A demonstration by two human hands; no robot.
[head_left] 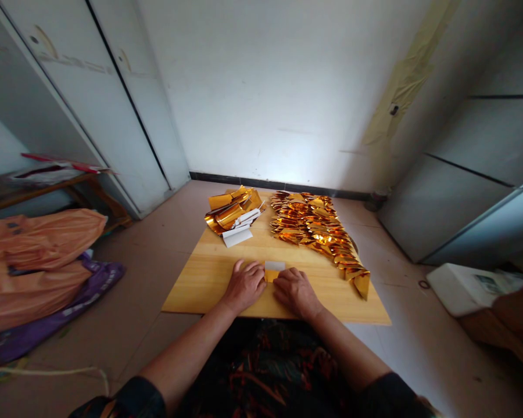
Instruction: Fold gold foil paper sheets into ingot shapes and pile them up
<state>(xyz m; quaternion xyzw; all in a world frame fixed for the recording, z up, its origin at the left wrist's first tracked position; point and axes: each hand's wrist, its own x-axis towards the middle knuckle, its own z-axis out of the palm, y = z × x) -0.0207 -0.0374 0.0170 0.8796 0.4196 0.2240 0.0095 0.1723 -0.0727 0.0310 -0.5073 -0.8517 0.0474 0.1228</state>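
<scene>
A small sheet of gold foil paper (271, 276) lies on the wooden board (213, 273), its upper strip showing the pale back side. My left hand (245, 283) grips the sheet's left edge with fingers curled in. At its right edge, my right hand (297, 290) presses down with closed fingers. Behind the left hand sits a loose pile of gold foil sheets (230, 215), with a few white-backed pieces (239, 235) in front. Rows of folded gold foil pieces (307, 217) stretch along the board's right side, tapering toward the near right corner.
Grey cabinets (126, 116) stand at the left and a grey cabinet-like unit (457, 174) at the right. Orange and purple bags (61, 302) lie on the floor at left. A white box (457, 290) sits on the right. A white wall (261, 98) rises behind the board.
</scene>
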